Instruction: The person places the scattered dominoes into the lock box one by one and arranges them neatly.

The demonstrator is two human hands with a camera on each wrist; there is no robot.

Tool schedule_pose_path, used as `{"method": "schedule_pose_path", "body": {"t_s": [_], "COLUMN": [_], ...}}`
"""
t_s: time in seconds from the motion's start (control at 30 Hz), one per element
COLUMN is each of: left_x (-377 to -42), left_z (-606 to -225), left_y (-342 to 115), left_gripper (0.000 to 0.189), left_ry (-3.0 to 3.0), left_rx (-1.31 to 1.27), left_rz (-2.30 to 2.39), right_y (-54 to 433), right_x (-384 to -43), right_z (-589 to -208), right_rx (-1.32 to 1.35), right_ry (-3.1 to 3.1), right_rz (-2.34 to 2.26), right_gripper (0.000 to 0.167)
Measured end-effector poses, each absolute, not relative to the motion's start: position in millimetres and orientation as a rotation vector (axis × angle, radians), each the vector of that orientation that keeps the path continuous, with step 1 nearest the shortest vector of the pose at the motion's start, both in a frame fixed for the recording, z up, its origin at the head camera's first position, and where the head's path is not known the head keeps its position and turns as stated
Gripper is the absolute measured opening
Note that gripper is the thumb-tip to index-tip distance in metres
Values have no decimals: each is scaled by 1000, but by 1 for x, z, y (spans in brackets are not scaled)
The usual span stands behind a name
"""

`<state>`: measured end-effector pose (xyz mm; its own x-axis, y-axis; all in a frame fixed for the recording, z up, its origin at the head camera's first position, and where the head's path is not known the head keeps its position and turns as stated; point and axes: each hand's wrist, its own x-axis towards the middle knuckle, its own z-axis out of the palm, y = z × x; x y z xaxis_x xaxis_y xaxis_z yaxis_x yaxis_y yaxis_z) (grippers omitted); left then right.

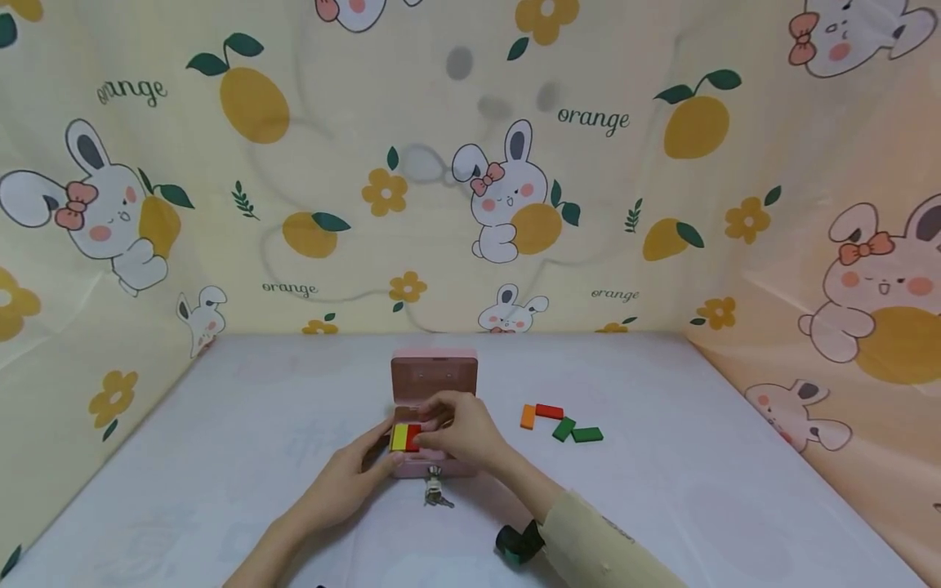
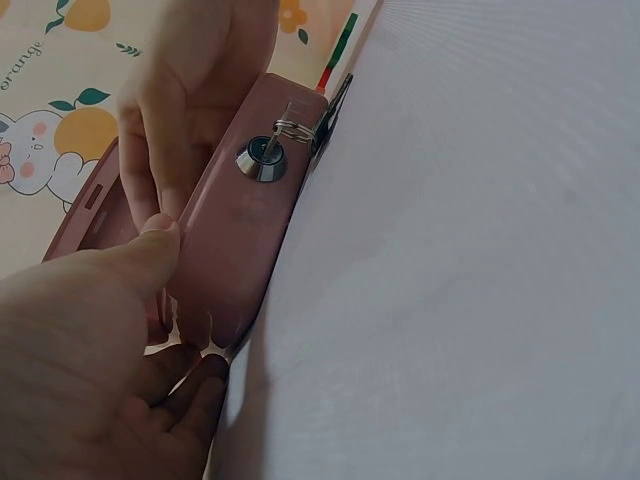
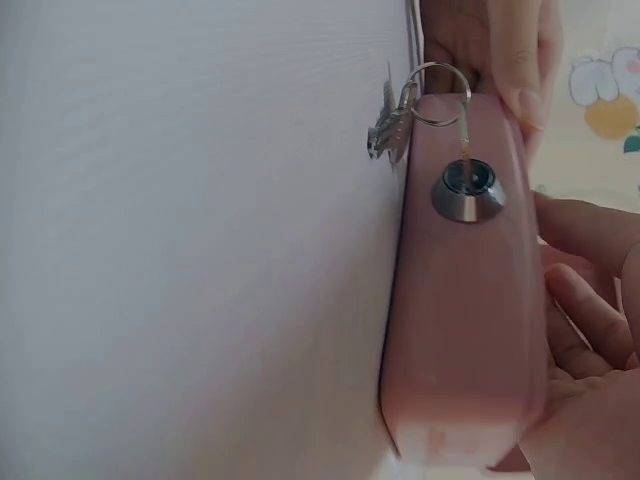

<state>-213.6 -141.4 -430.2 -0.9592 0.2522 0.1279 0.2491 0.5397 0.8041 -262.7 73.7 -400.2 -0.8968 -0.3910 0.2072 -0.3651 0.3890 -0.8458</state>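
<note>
A pink cash box (image 1: 465, 469) stands with its lid (image 1: 434, 377) raised. My left hand (image 1: 341, 482) grips its left end; in the left wrist view the thumb lies on the top edge and the fingers bend round the end. Inside the box's left part, a yellow block (image 1: 399, 438) and a red block (image 1: 412, 433) sit side by side. My right hand (image 1: 466, 433) reaches into the box with thumb and fingers bent at the red block, pinching it by its right edge. The box wall hides these fingertips in the right wrist view (image 3: 590, 300).
A key sits in the front lock (image 3: 468, 190), with more keys (image 1: 437, 495) hanging from its ring. Right of the box lie an orange block (image 1: 528, 416), another red block (image 1: 550, 412) and two green blocks (image 1: 586, 434). A dark object (image 1: 517, 545) is beside the right sleeve.
</note>
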Motion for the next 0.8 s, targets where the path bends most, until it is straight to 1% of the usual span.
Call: {"method": "schedule_pose_path", "body": {"t_s": [0.17, 0.4, 0.6, 0.8], "left_x": [-215, -215, -215, -216], "left_z": [-431, -429, -430, -432], "left_y": [-140, -140, -139, -140], "left_gripper": [68, 68, 68, 68], "left_ry": [2766, 2772, 2766, 2744], "left_rx": [431, 408, 400, 404], "left_rz": [1419, 1410, 1404, 1424], "right_y": [88, 111, 140, 178], "right_x": [-252, -243, -248, -265], "right_z": [-394, -383, -378, -381], "right_rx": [-731, -680, -645, -447], "right_ry": [2624, 2634, 2650, 2647], "right_rz": [-1614, -1682, -1690, -1748], "right_gripper": [28, 29, 26, 29]}}
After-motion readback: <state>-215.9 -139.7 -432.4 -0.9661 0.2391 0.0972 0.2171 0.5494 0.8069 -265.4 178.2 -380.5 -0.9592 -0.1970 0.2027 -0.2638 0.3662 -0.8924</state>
